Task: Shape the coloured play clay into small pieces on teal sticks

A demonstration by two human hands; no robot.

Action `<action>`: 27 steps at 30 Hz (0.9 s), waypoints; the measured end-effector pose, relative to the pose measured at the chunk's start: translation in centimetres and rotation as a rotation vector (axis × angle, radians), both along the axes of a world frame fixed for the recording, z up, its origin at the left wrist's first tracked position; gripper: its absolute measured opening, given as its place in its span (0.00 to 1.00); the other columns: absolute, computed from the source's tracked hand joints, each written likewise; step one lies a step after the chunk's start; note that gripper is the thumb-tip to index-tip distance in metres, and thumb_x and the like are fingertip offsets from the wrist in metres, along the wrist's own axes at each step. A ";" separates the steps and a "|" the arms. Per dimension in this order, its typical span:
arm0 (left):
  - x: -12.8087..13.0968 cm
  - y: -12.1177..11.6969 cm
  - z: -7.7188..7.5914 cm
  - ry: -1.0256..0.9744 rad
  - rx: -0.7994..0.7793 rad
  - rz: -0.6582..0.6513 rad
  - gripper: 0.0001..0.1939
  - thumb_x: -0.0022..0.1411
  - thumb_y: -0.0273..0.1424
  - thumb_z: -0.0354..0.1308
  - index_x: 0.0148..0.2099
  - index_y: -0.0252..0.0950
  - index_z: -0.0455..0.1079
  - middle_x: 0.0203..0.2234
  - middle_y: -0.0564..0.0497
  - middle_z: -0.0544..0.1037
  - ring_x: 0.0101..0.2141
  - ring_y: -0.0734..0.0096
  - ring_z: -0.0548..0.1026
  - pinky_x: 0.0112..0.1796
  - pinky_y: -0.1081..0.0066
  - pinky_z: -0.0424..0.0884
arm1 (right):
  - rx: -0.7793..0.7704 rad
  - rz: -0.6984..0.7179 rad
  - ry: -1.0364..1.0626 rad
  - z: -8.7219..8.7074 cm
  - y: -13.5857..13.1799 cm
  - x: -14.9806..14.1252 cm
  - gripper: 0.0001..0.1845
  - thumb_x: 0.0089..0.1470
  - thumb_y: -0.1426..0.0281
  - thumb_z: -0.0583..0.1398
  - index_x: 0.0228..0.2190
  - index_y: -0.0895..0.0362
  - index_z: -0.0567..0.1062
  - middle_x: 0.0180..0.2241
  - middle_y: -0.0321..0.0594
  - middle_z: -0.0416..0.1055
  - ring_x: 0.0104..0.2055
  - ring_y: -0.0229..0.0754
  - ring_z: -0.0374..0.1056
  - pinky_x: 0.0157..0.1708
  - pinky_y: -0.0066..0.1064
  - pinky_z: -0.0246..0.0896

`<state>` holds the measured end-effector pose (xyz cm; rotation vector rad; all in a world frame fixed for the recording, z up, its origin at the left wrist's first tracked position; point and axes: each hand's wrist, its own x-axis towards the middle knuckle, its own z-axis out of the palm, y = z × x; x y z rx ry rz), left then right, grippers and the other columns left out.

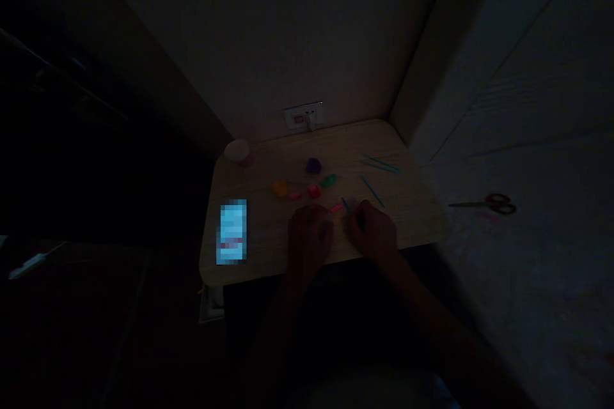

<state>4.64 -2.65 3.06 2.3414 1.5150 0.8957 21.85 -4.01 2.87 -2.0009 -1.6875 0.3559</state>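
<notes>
The scene is very dark. My left hand [309, 235] rests curled on the small wooden table [412, 204] near its front edge. Beside it, my right hand [371, 230] is curled with a thin teal stick [346, 204] poking up from its fingers. A small pink clay piece [336, 208] lies between the two hands, just beyond the fingertips. Further back lie clay lumps: yellow [280, 188], red [314, 191], green [329, 181] and purple [313, 166].
A lit phone [233, 232] lies at the table's left front. More teal sticks [381, 164] lie at the back right. A pale cup [236, 151] stands at the back left, a wall socket [303, 117] behind. Scissors [492, 204] lie on the surface to the right.
</notes>
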 end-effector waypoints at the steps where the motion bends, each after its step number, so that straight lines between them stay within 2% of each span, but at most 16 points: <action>1: 0.6 0.5 0.0 -0.003 0.001 -0.011 0.11 0.67 0.28 0.60 0.51 0.39 0.72 0.49 0.44 0.78 0.52 0.53 0.74 0.55 0.52 0.71 | 0.000 0.003 -0.008 0.0 0.0 0.0 0.07 0.63 0.66 0.56 0.33 0.55 0.71 0.29 0.41 0.75 0.29 0.42 0.68 0.29 0.32 0.46; 6: 1.8 2.6 0.1 -0.007 0.013 -0.092 0.06 0.69 0.26 0.58 0.45 0.38 0.75 0.43 0.46 0.80 0.48 0.56 0.75 0.53 0.54 0.71 | 0.006 0.019 -0.051 0.1 0.1 -0.3 0.07 0.63 0.67 0.56 0.35 0.56 0.71 0.32 0.42 0.77 0.31 0.42 0.69 0.29 0.32 0.46; 13: 2.2 3.2 -0.3 -0.051 0.024 -0.141 0.07 0.72 0.27 0.57 0.40 0.36 0.76 0.36 0.48 0.80 0.42 0.60 0.75 0.50 0.57 0.72 | 0.035 0.067 -0.065 0.3 0.2 -0.6 0.07 0.63 0.67 0.56 0.34 0.55 0.71 0.31 0.43 0.77 0.30 0.42 0.69 0.29 0.32 0.46; 24: 2.4 3.6 -0.7 -0.118 -0.013 -0.119 0.05 0.69 0.26 0.59 0.38 0.37 0.75 0.35 0.48 0.78 0.42 0.60 0.75 0.50 0.58 0.72 | 0.068 0.069 -0.012 0.3 0.3 -0.4 0.05 0.61 0.68 0.57 0.32 0.54 0.71 0.29 0.41 0.76 0.29 0.42 0.68 0.28 0.32 0.46; 27: 2.3 3.1 -0.9 -0.133 0.038 -0.092 0.04 0.68 0.25 0.60 0.44 0.36 0.74 0.40 0.46 0.78 0.46 0.58 0.75 0.53 0.57 0.72 | 0.083 0.013 0.017 0.0 0.4 0.2 0.06 0.60 0.67 0.58 0.31 0.54 0.70 0.28 0.41 0.75 0.28 0.42 0.68 0.28 0.32 0.47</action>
